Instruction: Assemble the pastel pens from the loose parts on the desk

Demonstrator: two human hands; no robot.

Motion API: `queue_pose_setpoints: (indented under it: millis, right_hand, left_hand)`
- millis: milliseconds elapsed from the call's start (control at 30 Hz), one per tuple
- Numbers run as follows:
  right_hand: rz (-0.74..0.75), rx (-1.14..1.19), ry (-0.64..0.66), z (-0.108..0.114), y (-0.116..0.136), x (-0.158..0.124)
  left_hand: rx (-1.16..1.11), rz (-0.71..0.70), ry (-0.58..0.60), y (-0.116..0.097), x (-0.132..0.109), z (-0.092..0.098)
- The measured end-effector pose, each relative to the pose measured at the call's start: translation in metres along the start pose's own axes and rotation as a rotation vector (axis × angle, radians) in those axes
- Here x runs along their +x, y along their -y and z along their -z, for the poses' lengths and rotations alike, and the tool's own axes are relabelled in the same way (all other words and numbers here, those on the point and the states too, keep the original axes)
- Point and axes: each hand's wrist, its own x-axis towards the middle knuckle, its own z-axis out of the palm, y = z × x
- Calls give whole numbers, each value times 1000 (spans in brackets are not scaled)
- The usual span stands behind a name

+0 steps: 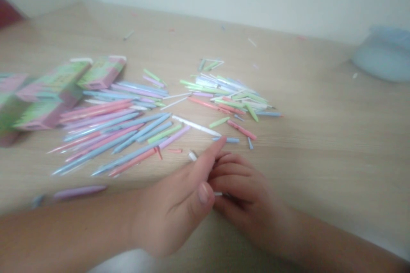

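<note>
My two hands meet low in the middle of the wooden table (320,136). My left hand (182,200) pinches a thin white pen (192,156) between thumb and forefinger; its tip shows just beyond the fingers. My right hand (243,187) has its fingers curled round the same white piece, whose end shows between the hands. Just beyond my fingers lies a big spread of pastel pens (109,132) in pink, blue, purple and green. A second heap of shorter pen parts (230,94) lies to its right.
Pink and green cardboard boxes (54,89) lie at the left edge of the table. A pale blue container (384,55) stands at the far right by the wall. A lone purple pen (80,191) lies near my left forearm. Small scraps dot the far side.
</note>
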Motion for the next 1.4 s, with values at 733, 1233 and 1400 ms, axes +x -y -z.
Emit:
queue_pose_setpoints:
  millis: [733,1233,1400]
  right_hand:
    - [41,-359,154,1,12,-6]
    - [82,-324,68,-7,7,-4]
    - [36,-277,-73,8,6,-5]
  left_hand:
    - [130,-39,-100,-7,-5,-12]
    - [41,41,-147,-2,-4,-15]
    - [-98,137,-252,-3,2,-13]
